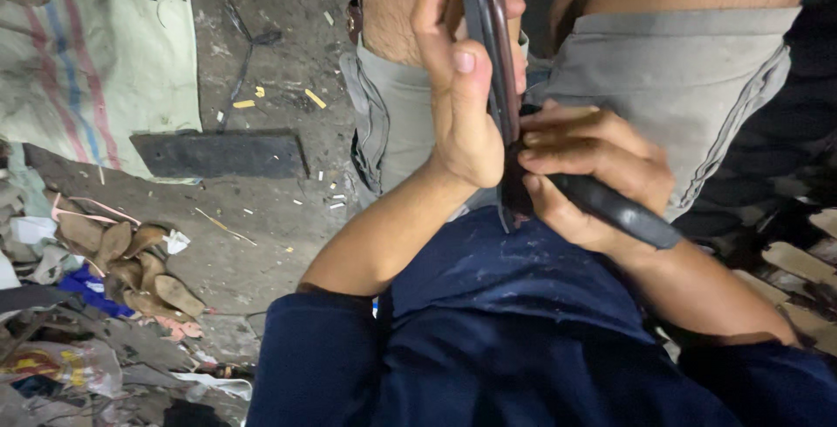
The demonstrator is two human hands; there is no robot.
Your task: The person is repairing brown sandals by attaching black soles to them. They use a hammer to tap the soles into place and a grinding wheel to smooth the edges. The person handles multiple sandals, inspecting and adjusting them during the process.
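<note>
While the head camera looks down past dark blue sleeves, the left hand [462, 96] stands upright with its fingers [433, 9] curled round a dark shoe sole [490, 35], the thumb pressed flat along its edge. That sole is held on edge above the person's lap, in front of grey shorts [680, 78]. Just beside it, the right hand [593, 170] grips a black-handled tool [623, 211], fingers wrapped tight about the handle, fingertips touching the lower end of the sole (the tool's working end is hidden between the two hands, so its kind cannot be told). Off to the left, on the dirt floor [261, 227], lies a heap of tan sole pieces [139, 266], with a flat dark slab [218, 154] beyond it and a striped sack [96, 52] at the upper corner.
</note>
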